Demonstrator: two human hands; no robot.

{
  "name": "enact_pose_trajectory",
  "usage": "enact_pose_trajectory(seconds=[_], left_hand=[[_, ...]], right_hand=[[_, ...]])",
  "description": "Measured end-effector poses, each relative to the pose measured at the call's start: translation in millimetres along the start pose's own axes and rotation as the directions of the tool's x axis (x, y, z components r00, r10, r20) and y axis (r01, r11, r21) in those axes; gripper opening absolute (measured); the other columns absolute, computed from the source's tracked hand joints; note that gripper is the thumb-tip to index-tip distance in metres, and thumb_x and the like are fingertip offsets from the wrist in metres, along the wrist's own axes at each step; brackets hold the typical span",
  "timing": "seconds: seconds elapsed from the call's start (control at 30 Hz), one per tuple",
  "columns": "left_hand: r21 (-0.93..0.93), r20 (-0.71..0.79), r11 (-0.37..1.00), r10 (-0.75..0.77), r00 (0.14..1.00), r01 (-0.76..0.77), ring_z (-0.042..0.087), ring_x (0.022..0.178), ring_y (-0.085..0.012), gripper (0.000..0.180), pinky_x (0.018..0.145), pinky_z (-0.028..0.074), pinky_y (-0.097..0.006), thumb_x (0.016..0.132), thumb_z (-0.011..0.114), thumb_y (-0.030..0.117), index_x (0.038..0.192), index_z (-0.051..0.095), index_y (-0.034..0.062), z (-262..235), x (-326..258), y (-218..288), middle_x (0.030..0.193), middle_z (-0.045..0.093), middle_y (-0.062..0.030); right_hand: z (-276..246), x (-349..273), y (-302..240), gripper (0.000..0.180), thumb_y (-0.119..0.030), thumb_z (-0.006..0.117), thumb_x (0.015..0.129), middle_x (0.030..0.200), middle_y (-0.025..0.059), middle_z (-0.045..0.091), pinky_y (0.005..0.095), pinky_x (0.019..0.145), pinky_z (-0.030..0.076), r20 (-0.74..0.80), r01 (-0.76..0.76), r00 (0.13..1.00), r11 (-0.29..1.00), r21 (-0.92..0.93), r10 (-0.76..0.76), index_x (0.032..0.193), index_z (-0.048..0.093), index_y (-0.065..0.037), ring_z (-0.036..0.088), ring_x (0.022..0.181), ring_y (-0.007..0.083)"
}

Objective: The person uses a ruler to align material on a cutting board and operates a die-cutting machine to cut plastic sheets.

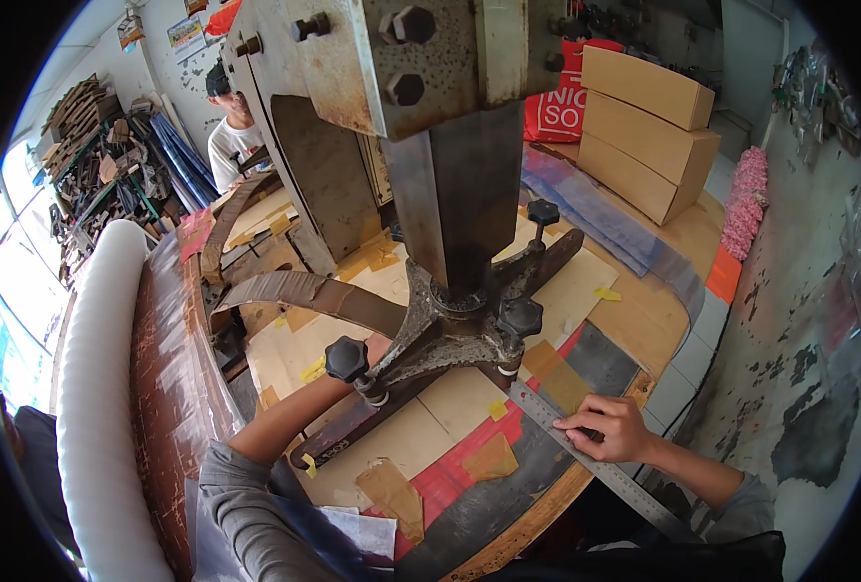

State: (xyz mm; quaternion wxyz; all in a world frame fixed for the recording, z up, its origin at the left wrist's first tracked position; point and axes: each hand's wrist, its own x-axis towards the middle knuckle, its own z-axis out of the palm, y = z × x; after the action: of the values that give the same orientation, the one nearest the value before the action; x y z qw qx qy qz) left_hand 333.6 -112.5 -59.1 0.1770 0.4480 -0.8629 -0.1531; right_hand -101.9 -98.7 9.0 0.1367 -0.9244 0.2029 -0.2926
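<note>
My right hand [610, 428] is closed in a pinch around a short dark pen-like tool [582, 434], held at the edge of a long steel ruler [605, 468]. The ruler runs from a foot of the dark metal clamp frame [450, 335] toward the lower right. My left forearm [299, 419] reaches behind the clamp frame's near left knob [347, 359]; my left hand there is mostly hidden, and its fingers do not show. Below the frame lies a pale board [445, 405] with brown and yellow tape pieces, next to a red strip [440, 488].
A thick steel press column [459, 194] stands over the table's middle. Stacked cardboard boxes [644, 136] sit at the back right beside a red bag [556, 107]. A white foam roll [100, 407] is on the left. Another person [231, 141] is at the far left.
</note>
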Motion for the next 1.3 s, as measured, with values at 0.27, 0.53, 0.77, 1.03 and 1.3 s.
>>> enact_pose_trajectory(seconds=[0.27,0.53,0.77,1.03,1.3], left_hand=[[0.004,0.002,1.0,0.002,1.0,-0.002,0.059,0.079,-0.0327,0.026,0.073,0.049,-0.039,0.074,0.057,0.009,0.098,0.053,-0.001,-0.7,-0.4,-1.4,0.084,0.059,-0.0188],[0.012,0.0,1.0,-0.001,1.0,0.001,0.059,0.078,-0.0334,0.025,0.072,0.049,-0.039,0.074,0.057,0.009,0.096,0.053,-0.0009,-3.1,-1.4,-1.9,0.084,0.058,-0.0191],[0.007,0.005,1.0,-0.004,1.0,0.004,0.058,0.078,-0.034,0.024,0.071,0.049,-0.04,0.073,0.057,0.01,0.094,0.054,-0.0009,0.2,-7.0,-2.9,0.083,0.058,-0.0193],[0.004,-0.002,1.0,-0.001,1.0,0.001,0.058,0.077,-0.0347,0.023,0.071,0.049,-0.04,0.073,0.058,0.01,0.093,0.054,-0.0009,2.0,-3.5,-3.1,0.082,0.058,-0.0195],[0.0,0.002,1.0,0.0,1.0,0.0,0.058,0.076,-0.0354,0.022,0.07,0.048,-0.041,0.073,0.058,0.011,0.091,0.054,-0.0008,1.8,-2.6,-5.4,0.081,0.057,-0.0198]], right_hand=[[1.5,-0.7,2.4,0.016,-0.013,0.069,0.071,0.067,-0.0024,0.054,0.0251,0.044,0.043,-0.007,0.007,1.0,1.0,-0.004,-0.007,0.087,0.07,-0.017,0.054,0.051,0.0117],[0.2,1.0,0.4,0.018,-0.012,0.068,0.071,0.067,-0.0024,0.054,0.0254,0.044,0.043,-0.019,0.013,1.0,1.0,-0.007,-0.013,0.088,0.07,-0.017,0.054,0.051,0.0118],[1.7,0.7,1.0,0.018,-0.012,0.069,0.071,0.067,-0.0021,0.053,0.0257,0.044,0.044,-0.011,0.016,1.0,1.0,-0.007,-0.016,0.088,0.07,-0.017,0.054,0.051,0.0126],[0.1,-0.4,0.8,0.017,-0.012,0.069,0.071,0.067,-0.0022,0.053,0.0257,0.044,0.044,-0.004,0.002,1.0,1.0,-0.003,-0.002,0.087,0.07,-0.017,0.054,0.051,0.0125],[0.2,1.1,1.0,0.016,-0.012,0.069,0.071,0.067,-0.0022,0.053,0.0253,0.043,0.043,-0.024,0.027,0.999,1.0,-0.008,-0.027,0.087,0.07,-0.017,0.054,0.051,0.0121]])
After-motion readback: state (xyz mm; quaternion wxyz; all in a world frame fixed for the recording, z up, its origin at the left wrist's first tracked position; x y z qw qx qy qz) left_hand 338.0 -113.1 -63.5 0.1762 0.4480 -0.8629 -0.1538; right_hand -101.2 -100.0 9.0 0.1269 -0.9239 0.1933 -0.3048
